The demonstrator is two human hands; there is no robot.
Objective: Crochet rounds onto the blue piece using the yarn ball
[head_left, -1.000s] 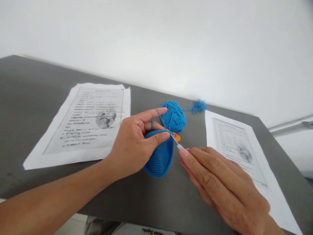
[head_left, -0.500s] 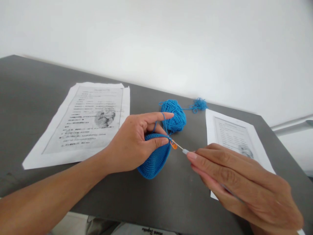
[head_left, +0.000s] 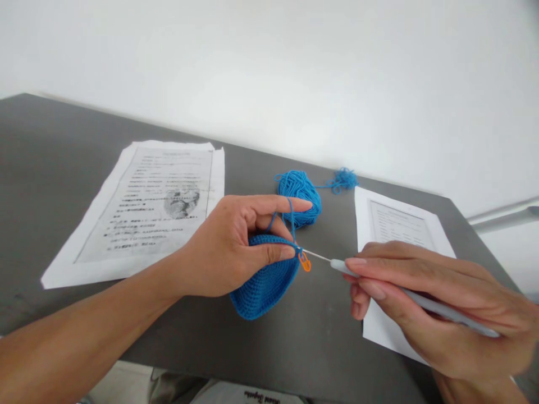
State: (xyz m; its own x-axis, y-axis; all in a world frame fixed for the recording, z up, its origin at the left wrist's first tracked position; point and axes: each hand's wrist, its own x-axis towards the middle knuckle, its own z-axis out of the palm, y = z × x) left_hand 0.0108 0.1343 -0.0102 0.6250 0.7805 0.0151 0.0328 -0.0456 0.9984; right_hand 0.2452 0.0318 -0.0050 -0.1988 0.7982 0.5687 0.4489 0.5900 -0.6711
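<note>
My left hand [head_left: 240,241] pinches the edge of a blue crocheted piece [head_left: 265,286] between thumb and fingers. Its index finger stretches forward with a strand of blue yarn [head_left: 292,216] looped over it. An orange stitch marker [head_left: 305,261] hangs from the edge of the piece, just past the thumb tip. My right hand [head_left: 438,303] grips a crochet hook [head_left: 446,310] with a pale grey handle, held like a pen. The hook's thin metal shaft reaches the edge beside the marker; its tip is hidden in the yarn there.
Behind the left hand lies a ball of blue yarn [head_left: 301,193], with a small loose tangle of yarn [head_left: 345,178] farther back. Printed sheets rest on the dark table [head_left: 320,348]: one sheet [head_left: 138,207] at left, another sheet [head_left: 404,224] partly under the right hand. A white wall [head_left: 269,73] rises behind.
My right hand has moved right and turned, so more of the hook's handle shows. The left index finger reaches farther right, and the crocheted piece's edge and marker have shifted slightly right and down.
</note>
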